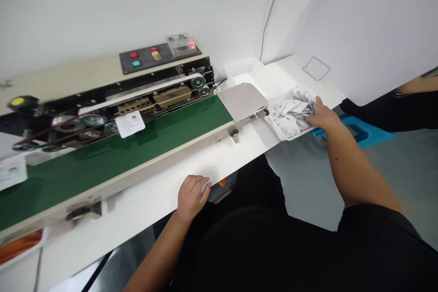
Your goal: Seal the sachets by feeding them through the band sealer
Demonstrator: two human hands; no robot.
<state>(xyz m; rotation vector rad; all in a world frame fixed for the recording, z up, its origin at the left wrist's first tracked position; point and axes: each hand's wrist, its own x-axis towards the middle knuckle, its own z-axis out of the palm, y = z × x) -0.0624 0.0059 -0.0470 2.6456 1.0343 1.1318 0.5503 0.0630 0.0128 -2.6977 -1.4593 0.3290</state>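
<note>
My right hand (323, 115) reaches to the right end of a white tray (285, 137) heaped with small white sachets (289, 114). Its thumb and fingers are spread apart against the sachets, with the fingertips partly hidden. By the front edge of the white table, my left hand (192, 197) has loosely bent fingers, its thumb apart, and nothing visible in it. On the green conveyor belt (185, 125) of a sealing machine (102, 70), one printed sachet (130, 124) stands by the rollers. Another sachet (13, 172) is farther left along the belt.
A metal plate (242, 101) extends the belt's right end. Behind it stands a white bin (248, 65). A wire frame (316, 69) lies at the back right. A blue stool (372, 132) and another person's arm (419, 86) are at the right. Orange items (20, 247) fill a container lower left.
</note>
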